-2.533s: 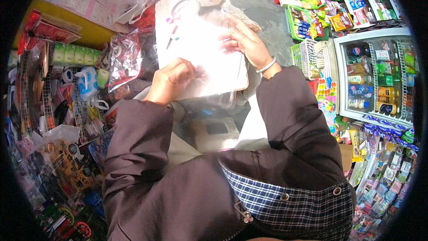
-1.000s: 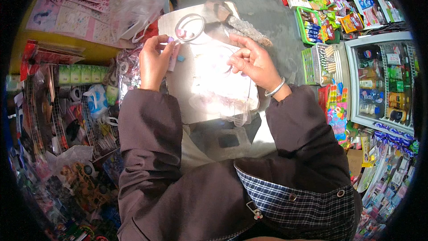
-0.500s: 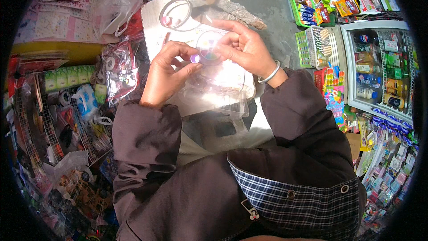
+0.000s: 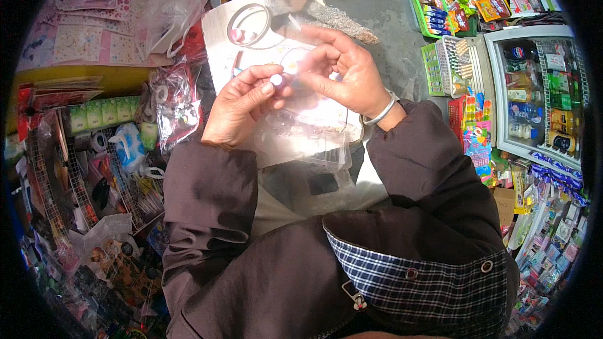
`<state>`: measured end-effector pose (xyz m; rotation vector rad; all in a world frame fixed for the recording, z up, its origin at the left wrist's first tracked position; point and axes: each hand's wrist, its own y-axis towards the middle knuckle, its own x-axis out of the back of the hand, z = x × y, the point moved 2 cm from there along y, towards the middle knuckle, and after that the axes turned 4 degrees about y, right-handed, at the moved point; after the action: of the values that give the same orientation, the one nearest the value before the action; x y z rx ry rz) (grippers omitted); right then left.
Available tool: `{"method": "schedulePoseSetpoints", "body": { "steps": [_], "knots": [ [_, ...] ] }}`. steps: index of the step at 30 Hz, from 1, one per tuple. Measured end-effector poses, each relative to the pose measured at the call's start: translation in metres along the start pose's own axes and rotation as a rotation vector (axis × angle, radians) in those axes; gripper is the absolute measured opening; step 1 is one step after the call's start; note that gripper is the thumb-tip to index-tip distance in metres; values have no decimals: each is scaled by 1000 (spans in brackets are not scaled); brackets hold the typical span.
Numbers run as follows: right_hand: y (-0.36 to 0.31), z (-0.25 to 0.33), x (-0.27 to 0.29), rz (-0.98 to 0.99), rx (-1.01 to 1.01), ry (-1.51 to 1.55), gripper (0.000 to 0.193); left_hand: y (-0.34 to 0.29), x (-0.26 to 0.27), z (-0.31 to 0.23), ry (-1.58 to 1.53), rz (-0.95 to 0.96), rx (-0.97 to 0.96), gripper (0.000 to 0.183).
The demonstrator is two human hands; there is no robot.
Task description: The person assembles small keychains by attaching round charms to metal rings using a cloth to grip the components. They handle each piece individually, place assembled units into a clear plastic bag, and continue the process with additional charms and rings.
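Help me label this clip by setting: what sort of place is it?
Probably a small shop: at the right are a fridge with drink bottles and many bright snack packets; at the left, packaged goods crowd together.

White board's (image 4: 217, 44) middle blocked by left grip (image 4: 244, 102) and right grip (image 4: 356, 78) | far-left corner occupied by ring (image 4: 269, 24) | near edge overlapped by clear plastic (image 4: 334, 152) | passage left over floor (image 4: 399, 28) between board and white basket (image 4: 448, 74)

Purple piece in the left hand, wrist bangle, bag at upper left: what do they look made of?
Purple piece: perhaps smooth plastic, from its even colour; too small to be sure.
Bangle: likely polished metal; silvery shine.
Bag: thin, glossy plastic film, translucent and creased.
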<state>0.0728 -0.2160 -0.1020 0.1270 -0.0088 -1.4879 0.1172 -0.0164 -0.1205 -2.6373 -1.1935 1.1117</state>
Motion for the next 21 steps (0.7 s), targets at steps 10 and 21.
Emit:
{"method": "schedulePoseSetpoints", "body": {
  "steps": [10, 21],
  "knots": [
    [2, -2, -5, 34, 48, -117, 69, 3, 2, 0, 254, -22, -2, 22],
    [-2, -3, -14, 134, 112, -108, 65, -1, 5, 2, 292, 22, -10, 25]
  ]
}}
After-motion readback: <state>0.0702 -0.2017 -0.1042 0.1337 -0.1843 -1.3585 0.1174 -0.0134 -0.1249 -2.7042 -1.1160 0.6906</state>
